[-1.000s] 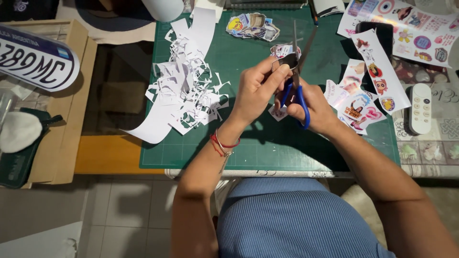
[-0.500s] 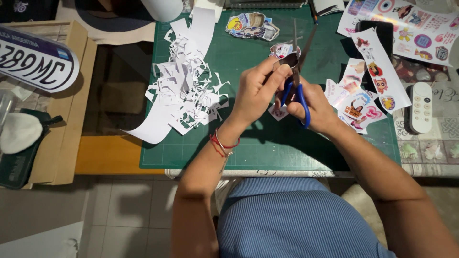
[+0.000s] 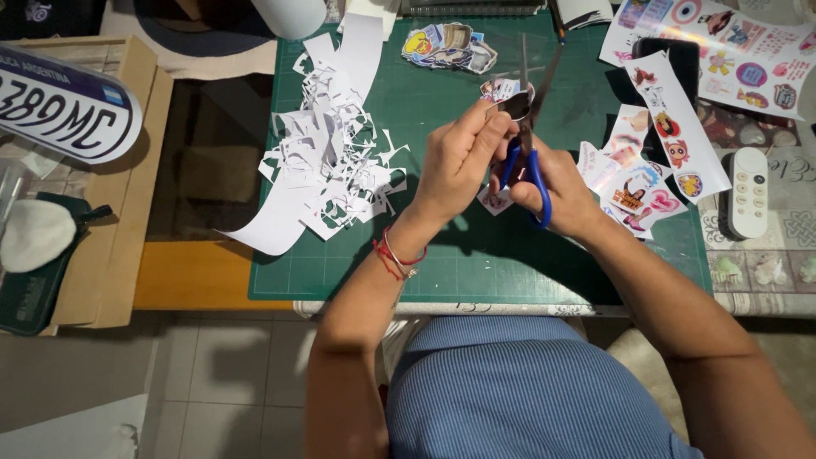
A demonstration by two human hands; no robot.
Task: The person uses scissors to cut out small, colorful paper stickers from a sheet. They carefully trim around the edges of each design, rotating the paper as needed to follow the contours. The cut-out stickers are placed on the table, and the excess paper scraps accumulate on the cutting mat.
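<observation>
My left hand (image 3: 459, 161) pinches a small printed sticker piece (image 3: 503, 92) above the green cutting mat (image 3: 425, 255). My right hand (image 3: 557, 191) grips blue-handled scissors (image 3: 529, 140), whose open blades point away from me and close around the sticker piece. A small cut sticker (image 3: 495, 201) lies on the mat just under my hands. Red and silver bracelets circle my left wrist.
A heap of white paper offcuts (image 3: 327, 166) covers the mat's left side. Cut stickers (image 3: 448, 47) pile at the mat's far edge. Sticker sheets (image 3: 671, 136) and a white remote (image 3: 750, 194) lie to the right. A wooden tray and a plate-shaped sign (image 3: 64, 106) sit at left.
Both hands stay in place over the mat; the scissor blades have shifted slightly around the sticker piece.
</observation>
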